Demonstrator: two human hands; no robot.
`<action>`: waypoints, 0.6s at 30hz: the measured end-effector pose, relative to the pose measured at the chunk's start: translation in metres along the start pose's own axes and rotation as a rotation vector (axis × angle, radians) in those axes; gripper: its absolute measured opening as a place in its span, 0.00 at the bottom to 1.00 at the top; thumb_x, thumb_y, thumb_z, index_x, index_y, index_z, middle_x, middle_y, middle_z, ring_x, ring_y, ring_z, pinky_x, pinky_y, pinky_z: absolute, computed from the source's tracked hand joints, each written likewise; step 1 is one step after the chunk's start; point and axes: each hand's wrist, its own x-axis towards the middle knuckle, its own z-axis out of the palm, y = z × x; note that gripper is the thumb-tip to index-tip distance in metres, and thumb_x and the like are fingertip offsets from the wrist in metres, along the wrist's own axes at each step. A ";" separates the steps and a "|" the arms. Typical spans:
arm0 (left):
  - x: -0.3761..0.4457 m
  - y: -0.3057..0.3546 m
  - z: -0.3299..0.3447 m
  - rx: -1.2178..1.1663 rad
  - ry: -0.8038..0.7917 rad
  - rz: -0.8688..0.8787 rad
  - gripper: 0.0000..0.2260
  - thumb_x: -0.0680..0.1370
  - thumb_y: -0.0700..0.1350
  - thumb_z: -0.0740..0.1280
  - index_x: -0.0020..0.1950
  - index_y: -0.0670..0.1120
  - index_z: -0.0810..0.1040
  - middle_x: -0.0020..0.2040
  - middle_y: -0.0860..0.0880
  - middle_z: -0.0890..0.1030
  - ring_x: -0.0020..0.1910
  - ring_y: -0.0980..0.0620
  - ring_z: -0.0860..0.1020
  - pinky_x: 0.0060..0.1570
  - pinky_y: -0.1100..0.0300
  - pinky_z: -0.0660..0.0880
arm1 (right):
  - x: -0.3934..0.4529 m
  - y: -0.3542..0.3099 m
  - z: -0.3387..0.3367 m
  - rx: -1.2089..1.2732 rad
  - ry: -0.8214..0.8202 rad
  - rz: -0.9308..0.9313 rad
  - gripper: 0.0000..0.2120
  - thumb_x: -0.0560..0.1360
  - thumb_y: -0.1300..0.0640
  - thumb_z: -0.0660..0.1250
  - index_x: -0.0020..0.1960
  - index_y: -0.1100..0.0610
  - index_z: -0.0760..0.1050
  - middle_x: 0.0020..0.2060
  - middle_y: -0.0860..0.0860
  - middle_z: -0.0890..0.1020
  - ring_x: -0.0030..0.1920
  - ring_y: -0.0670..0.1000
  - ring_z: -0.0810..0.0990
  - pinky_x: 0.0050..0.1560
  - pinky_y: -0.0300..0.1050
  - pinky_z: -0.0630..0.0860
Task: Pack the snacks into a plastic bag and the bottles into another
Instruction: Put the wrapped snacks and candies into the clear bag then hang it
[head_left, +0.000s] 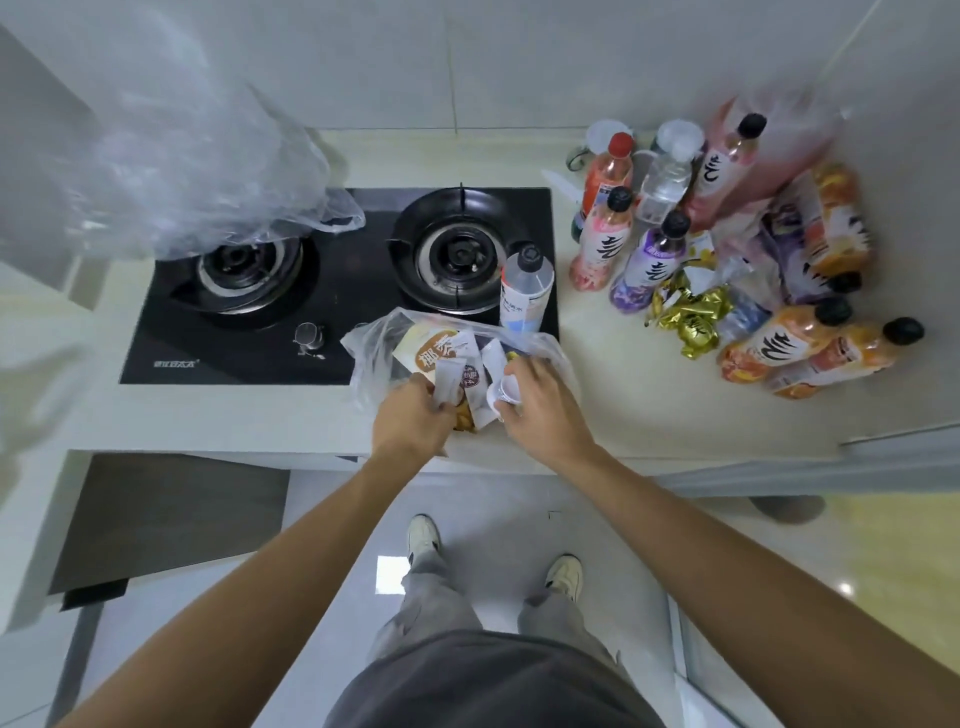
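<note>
Two hands work at a plastic bag (370, 347) on the worktop (649, 405): the left hand (415, 415) pinches snack packets (452, 379), the right hand (540, 405) grips a small white cup (505, 391). Bottles (654, 228) stand well right.

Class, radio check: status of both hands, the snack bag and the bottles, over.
Left hand and right hand both gripping snack packets in the bag. Bottles unpacked on counter. Gold snacks still out.

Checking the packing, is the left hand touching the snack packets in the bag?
Touching. The head view shows the left hand with fingers closed on the snack packets.
</note>
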 end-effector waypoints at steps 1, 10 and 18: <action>0.004 0.000 -0.001 -0.010 0.010 -0.007 0.08 0.76 0.47 0.66 0.52 0.45 0.76 0.41 0.47 0.82 0.39 0.44 0.82 0.39 0.51 0.81 | 0.003 -0.002 0.003 -0.015 -0.005 0.011 0.16 0.75 0.57 0.73 0.58 0.57 0.72 0.56 0.56 0.78 0.60 0.60 0.76 0.56 0.53 0.76; 0.039 0.006 -0.004 0.064 0.036 0.120 0.16 0.79 0.47 0.66 0.65 0.42 0.76 0.61 0.44 0.79 0.57 0.42 0.78 0.51 0.51 0.77 | 0.024 -0.003 0.000 -0.114 0.054 0.048 0.15 0.76 0.56 0.70 0.62 0.57 0.74 0.60 0.54 0.75 0.67 0.57 0.72 0.60 0.53 0.78; 0.029 0.028 -0.008 0.239 0.049 0.388 0.19 0.81 0.51 0.62 0.71 0.46 0.72 0.64 0.47 0.76 0.64 0.44 0.74 0.52 0.46 0.78 | 0.007 0.006 -0.028 -0.207 0.102 0.037 0.13 0.75 0.57 0.68 0.59 0.58 0.74 0.58 0.54 0.76 0.56 0.56 0.74 0.50 0.55 0.79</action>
